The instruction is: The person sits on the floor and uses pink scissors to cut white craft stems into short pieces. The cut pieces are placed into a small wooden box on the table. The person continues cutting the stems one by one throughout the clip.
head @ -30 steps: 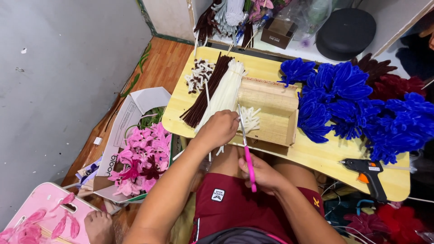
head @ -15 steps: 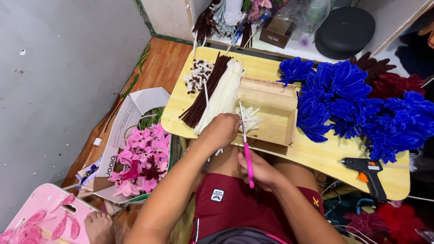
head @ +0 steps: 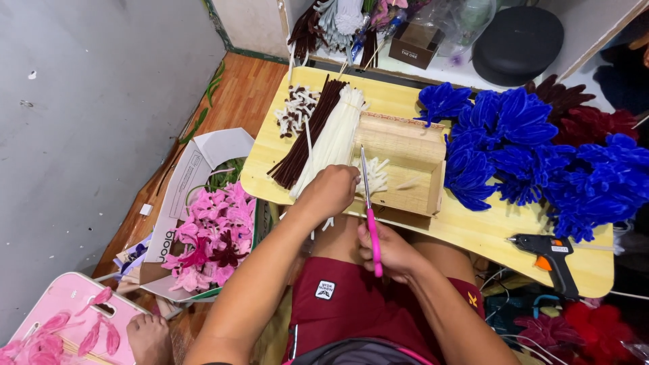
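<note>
Head view: left hand [head: 329, 191] pinches white stems [head: 336, 138], right hand [head: 392, 251] grips one pink-handled scissors [head: 369, 206].

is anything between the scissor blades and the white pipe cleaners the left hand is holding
Nothing visible. The scissors in the right hand lie right beside the left hand pinching the white pipe cleaners.

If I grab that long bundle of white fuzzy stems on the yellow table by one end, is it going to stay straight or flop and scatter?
The white stem bundle probably sags a little: the strands look thin and fuzzy. It likely weighs little for its bulk. It may fan out, since its near end already spreads by the left hand; no tie is clearly visible.
</note>
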